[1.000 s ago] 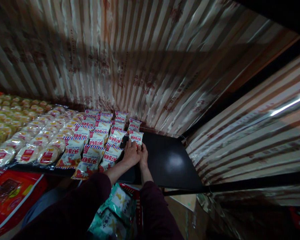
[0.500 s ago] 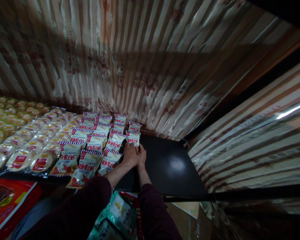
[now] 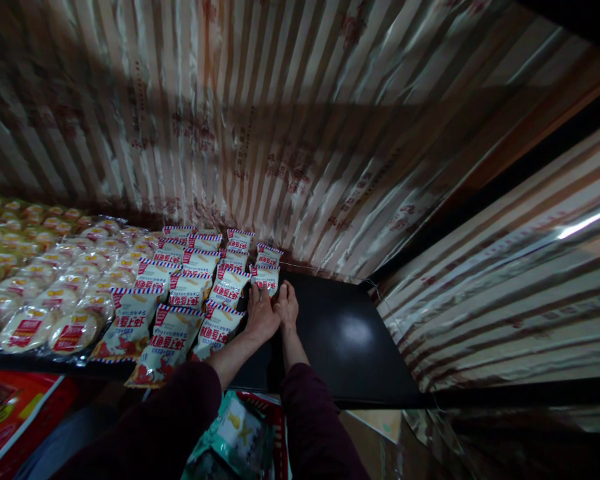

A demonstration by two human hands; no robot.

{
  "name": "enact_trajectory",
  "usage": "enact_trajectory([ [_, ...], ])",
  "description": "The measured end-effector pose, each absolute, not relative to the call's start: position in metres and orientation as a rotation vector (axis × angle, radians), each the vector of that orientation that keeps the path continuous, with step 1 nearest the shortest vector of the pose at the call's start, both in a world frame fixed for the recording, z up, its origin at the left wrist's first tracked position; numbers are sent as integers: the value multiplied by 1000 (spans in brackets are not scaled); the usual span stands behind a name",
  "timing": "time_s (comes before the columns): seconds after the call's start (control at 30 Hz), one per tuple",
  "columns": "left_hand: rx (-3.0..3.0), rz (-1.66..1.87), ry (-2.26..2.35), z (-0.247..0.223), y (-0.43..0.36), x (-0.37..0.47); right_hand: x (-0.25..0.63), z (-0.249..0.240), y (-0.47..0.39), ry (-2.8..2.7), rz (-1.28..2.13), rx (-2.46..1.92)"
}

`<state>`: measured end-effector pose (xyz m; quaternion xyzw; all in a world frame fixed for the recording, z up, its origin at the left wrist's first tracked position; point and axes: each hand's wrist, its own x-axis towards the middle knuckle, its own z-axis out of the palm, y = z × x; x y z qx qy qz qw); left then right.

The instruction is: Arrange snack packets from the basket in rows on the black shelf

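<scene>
Small snack bags with blue-and-red striped top edges and red lettering stand in rows on the black shelf. My left hand touches the lower front of the nearest bag in the rightmost row, its fingers stretched up and apart. Just right of that bag, my right hand has bent, loosely parted fingers and holds nothing I can see. The two hands meet near the right thumb. Another striped bag stands behind the touched one.
Round, clear-wrapped packets fill the shelf to the left, with yellow-green packets beyond. Striped sheeting hangs behind. Below the shelf sit green snack bags in a box and a red package. A thin wire runs along the right.
My right hand has shifted slightly right, off the small bag, and its fingers have parted from it. My left hand stays at the bag's front. The view has moved a little.
</scene>
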<state>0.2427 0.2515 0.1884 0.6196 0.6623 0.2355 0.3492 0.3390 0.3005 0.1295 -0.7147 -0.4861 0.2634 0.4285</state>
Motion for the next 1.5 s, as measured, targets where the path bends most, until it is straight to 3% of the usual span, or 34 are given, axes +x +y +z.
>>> enact_trajectory([
  [0.8,1608,815,1695,169,274,239,338,122,358,-1249,933,-1567],
  [1.5,1627,724,1732,180,280,233,320,129,353,-1152,858,-1649],
])
